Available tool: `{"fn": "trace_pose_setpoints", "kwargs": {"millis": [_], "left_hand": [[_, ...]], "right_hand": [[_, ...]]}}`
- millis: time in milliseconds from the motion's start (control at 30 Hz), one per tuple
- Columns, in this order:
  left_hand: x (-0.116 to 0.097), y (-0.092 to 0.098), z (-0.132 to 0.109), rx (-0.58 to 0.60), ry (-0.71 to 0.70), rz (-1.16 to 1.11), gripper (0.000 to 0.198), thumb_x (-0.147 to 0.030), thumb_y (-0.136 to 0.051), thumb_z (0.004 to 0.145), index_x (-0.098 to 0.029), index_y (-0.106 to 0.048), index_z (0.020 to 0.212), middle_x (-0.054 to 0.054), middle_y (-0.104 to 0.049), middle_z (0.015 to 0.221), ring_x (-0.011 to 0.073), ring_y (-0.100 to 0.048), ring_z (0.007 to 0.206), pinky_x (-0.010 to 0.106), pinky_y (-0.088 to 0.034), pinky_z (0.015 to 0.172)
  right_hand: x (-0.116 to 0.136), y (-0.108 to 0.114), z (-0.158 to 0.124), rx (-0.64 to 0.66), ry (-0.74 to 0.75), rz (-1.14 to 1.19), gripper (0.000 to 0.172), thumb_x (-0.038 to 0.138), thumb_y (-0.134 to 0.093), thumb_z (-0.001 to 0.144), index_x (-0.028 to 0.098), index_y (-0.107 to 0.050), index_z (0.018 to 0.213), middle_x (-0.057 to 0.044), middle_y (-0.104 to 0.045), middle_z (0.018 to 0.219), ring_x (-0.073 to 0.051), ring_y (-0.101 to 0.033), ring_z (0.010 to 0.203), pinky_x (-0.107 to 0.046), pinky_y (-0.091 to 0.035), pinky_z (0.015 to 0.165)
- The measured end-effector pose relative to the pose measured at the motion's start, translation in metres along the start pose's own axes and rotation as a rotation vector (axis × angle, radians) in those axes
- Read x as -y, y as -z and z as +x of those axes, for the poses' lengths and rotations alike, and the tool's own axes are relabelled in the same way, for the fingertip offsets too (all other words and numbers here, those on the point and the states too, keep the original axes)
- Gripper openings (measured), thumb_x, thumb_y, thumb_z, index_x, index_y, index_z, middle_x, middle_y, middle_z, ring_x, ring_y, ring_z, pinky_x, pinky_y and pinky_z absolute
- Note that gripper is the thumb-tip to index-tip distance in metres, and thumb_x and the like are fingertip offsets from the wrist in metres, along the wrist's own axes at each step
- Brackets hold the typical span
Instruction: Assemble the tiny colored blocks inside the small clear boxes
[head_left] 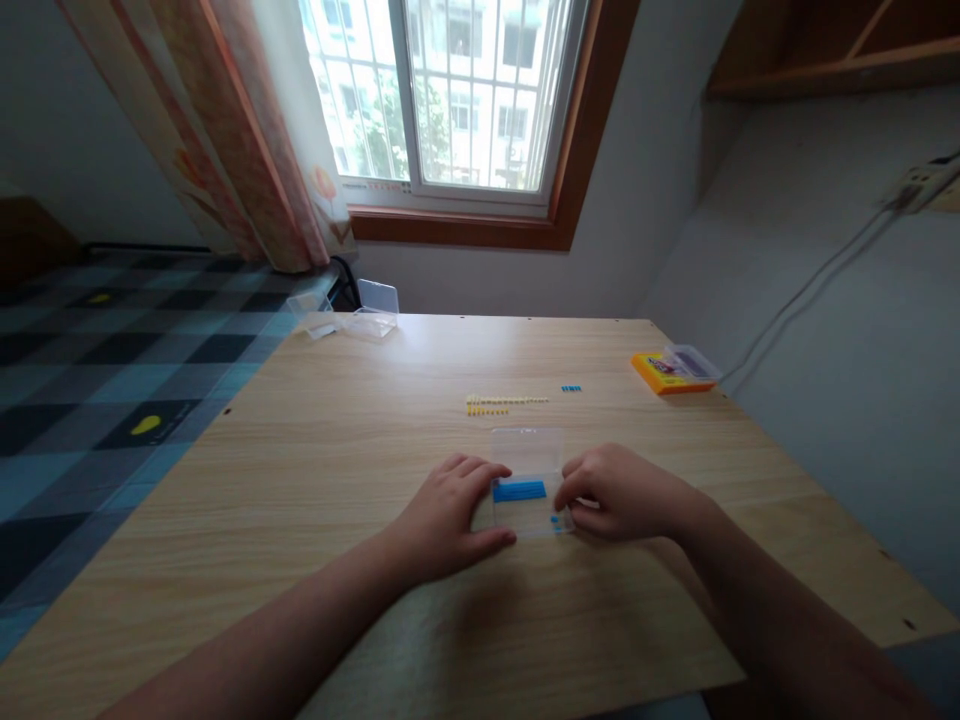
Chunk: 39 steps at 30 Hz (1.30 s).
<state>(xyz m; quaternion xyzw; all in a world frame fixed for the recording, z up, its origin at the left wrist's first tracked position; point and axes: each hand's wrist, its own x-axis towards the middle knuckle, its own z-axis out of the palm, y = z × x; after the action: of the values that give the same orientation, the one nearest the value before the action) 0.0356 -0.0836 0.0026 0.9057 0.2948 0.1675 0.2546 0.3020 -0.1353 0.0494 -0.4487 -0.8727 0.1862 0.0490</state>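
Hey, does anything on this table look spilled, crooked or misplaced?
Nothing spilled or damaged. The open clear box lies flat. The yellow pieces lie in neat rows, a few blue pieces apart to their right. Only the orange box sits close to the right edge of the table.

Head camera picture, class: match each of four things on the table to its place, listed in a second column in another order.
Things
1. clear box with blue pieces
2. yellow pieces
3. orange box
4. two clear boxes

Places
a. far left corner of the table
b. between the left hand and the right hand
c. right edge, near the wall
d. in rows at mid-table, beyond the hands

Pairs: 1-b, 2-d, 3-c, 4-a.
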Motion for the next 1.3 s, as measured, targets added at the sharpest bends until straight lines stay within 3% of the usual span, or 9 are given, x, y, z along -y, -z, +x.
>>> {"fn": "trace_pose_setpoints", "kwargs": {"millis": [167, 633, 1000, 1300], "left_hand": [[0.0, 0.0, 0.0, 0.0, 0.002, 0.008, 0.056, -0.043, -0.08, 0.078, -0.024, -0.06, 0.126, 0.009, -0.067, 0.126, 0.032, -0.057, 0.118, 0.051, -0.045, 0.105], [-0.002, 0.0, 0.001, -0.006, 0.002, 0.005, 0.056, -0.041, -0.081, 0.077, -0.023, -0.06, 0.126, 0.009, -0.067, 0.124, 0.0314, -0.057, 0.116, 0.05, -0.045, 0.104], [-0.002, -0.002, 0.0, -0.025, -0.007, 0.007, 0.056, -0.041, -0.082, 0.076, -0.023, -0.062, 0.125, 0.008, -0.067, 0.123, 0.0318, -0.058, 0.116, 0.049, -0.045, 0.105], [-0.004, -0.001, 0.0, -0.017, 0.007, 0.009, 0.057, -0.041, -0.083, 0.075, -0.023, -0.062, 0.125, 0.009, -0.067, 0.123, 0.0316, -0.058, 0.116, 0.049, -0.045, 0.105]], "right_hand": [[0.002, 0.0, 0.0, -0.029, -0.002, -0.01, 0.027, 0.015, -0.058, 0.082, 0.024, -0.08, 0.095, -0.003, -0.077, 0.086, -0.016, -0.067, 0.074, -0.025, -0.043, 0.07], [0.018, -0.001, 0.015, 0.094, -0.117, -0.127, 0.02, 0.017, -0.061, 0.08, 0.024, -0.079, 0.079, -0.004, -0.077, 0.079, -0.018, -0.065, 0.069, -0.028, -0.038, 0.064], [0.028, -0.008, 0.021, 0.058, -0.088, -0.207, 0.021, 0.02, -0.059, 0.089, 0.019, -0.075, 0.075, -0.006, -0.075, 0.078, -0.015, -0.06, 0.061, -0.028, -0.032, 0.059], [0.028, -0.009, 0.018, 0.06, -0.103, -0.195, 0.019, 0.019, -0.061, 0.089, 0.02, -0.076, 0.076, -0.005, -0.076, 0.08, -0.016, -0.063, 0.067, -0.028, -0.033, 0.061]]}}
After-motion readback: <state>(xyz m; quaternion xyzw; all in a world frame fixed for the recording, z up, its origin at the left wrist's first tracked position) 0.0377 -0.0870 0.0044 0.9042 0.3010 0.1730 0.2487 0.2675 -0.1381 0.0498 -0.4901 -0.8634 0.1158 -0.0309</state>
